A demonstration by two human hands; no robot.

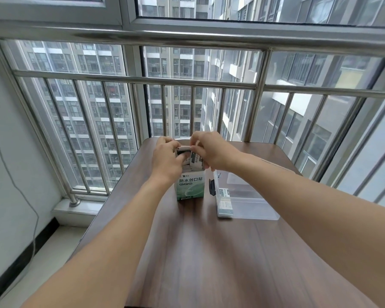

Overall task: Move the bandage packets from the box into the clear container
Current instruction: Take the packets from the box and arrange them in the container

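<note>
Both hands over the open top of the box, mid-table. Left hand grips a small stack of packets; right hand pinches more packets at the box mouth. Clear container lies just right of the box, nearer the table's right edge, a few packets inside. Packets look light, thin, slick; best pinched across their flat faces.
</note>
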